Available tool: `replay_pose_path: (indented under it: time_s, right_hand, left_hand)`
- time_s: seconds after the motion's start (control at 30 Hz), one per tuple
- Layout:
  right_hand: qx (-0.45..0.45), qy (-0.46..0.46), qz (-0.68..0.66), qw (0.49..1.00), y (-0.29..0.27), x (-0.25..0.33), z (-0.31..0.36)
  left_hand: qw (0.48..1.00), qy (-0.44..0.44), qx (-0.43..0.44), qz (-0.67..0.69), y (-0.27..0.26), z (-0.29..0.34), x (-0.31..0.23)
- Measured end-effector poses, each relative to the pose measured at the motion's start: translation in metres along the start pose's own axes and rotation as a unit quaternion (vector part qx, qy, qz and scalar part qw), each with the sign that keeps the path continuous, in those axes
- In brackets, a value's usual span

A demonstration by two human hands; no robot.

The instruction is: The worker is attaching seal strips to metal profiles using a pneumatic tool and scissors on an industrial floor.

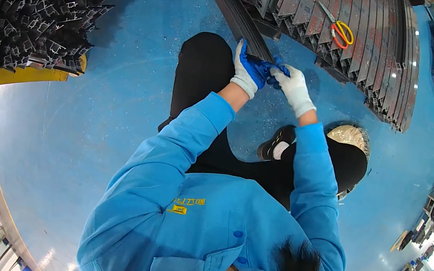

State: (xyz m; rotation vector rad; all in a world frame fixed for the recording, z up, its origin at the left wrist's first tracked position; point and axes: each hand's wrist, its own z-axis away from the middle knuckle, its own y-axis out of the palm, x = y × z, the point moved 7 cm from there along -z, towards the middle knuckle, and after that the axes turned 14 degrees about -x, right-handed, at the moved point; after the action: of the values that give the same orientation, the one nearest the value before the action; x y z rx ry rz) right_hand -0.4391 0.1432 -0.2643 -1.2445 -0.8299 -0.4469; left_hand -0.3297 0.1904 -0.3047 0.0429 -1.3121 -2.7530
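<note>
A long black profile strip slants from the top of the view down to my hands, its near end above the gap between my knees. My left hand, in a white glove with blue-coated fingers, is wrapped round that near end, the thumb along its side. Close against the strip's tip, my right hand in a matching glove has its fingers drawn together. Whatever lies between those right fingers is hidden.
A stack of long dark profiles lies at the upper right, with red-and-yellow-handled scissors on top. Another pile of black profiles rests on a yellow support at the left. Below is blue floor with small scraps.
</note>
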Motion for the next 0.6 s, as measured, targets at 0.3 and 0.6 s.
replay_pose_path:
  time_s: [0.3, 0.6]
  right_hand:
    - [0.075, 0.149, -0.136, 0.977, -0.001, -0.004, 0.014]
    - [0.137, 0.133, -0.173, 0.966, 0.0, -0.022, 0.021]
  left_hand:
    - [0.997, 0.024, -0.018, 0.065, -0.009, -0.013, 0.001]
    - [0.996, 0.034, -0.049, 0.06, -0.024, -0.019, -0.003]
